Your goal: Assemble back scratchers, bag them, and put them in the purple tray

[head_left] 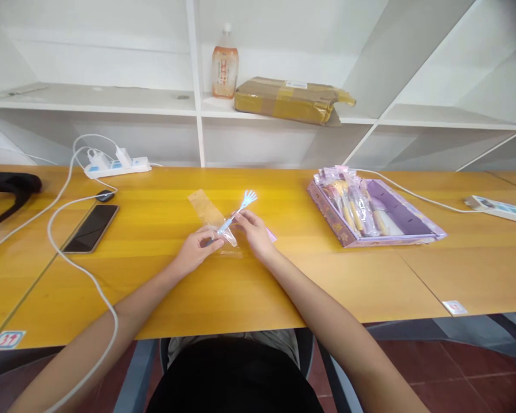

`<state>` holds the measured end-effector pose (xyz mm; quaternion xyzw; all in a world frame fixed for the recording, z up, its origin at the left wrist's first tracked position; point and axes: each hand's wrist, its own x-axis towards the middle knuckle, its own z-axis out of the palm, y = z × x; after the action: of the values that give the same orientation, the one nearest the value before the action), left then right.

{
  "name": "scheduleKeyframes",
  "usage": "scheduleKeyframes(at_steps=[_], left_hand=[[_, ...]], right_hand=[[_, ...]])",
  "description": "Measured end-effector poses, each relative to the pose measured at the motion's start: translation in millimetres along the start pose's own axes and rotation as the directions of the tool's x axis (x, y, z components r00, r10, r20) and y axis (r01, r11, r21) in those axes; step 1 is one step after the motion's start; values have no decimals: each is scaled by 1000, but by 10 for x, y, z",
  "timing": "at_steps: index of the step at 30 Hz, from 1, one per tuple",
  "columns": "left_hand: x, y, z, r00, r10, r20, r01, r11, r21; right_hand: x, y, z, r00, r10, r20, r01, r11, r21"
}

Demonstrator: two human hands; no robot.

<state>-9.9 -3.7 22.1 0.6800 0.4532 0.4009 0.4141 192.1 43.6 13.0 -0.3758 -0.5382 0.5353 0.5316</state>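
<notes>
A slim light blue pen-like stick with a small open-hand shape at its far end slants up to the right above the table. My left hand is closed on its lower end, thumb and fingers pinching it. Higher up, the fingers of my right hand are closed on the stick just below the hand shape. A clear plastic sleeve lies flat behind and under the stick. Beside my right hand, a bit of a pinkish-purple flat piece shows; the rest is hidden.
To the right stands a purple cardboard tray holding several wrapped pens. A phone, a white cable and a power strip are at left. A bottle and taped box occupy the shelf.
</notes>
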Motion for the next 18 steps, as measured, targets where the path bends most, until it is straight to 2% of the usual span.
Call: scheduleKeyframes(at_steps=[4,6,7,9,11,12,14,18], left_hand=[[16,-58,-12,983,-64,-170,20,968,-251],[29,-98,-31,956,-111,-270,7,933,-359],[37,-112,-45,943,-129,-307,-6,915,-403],[53,-121,-76,924,-156,-348,-30,880,-474],[68,-104,-112,914,-168,-370,-52,855,-516],[75,-90,-131,907,-170,-386,-67,845,-531],[88,-65,-170,887,-178,-425,-101,825,-557],[113,-45,-249,855,-220,-471,-119,800,-588]], right_hand=[[14,-80,-102,963,-159,-219,162,987,-1],[-23,-135,-124,950,-232,-209,218,972,-86],[-51,-162,-124,956,-252,-151,231,962,-146],[-112,-203,-103,962,-268,56,272,914,-300],[-161,-217,-65,924,-266,276,369,814,-448],[-175,-212,-46,898,-265,351,419,757,-501],[-183,-184,-19,870,-268,415,478,670,-568],[-158,-110,-31,880,-228,417,458,641,-616]])
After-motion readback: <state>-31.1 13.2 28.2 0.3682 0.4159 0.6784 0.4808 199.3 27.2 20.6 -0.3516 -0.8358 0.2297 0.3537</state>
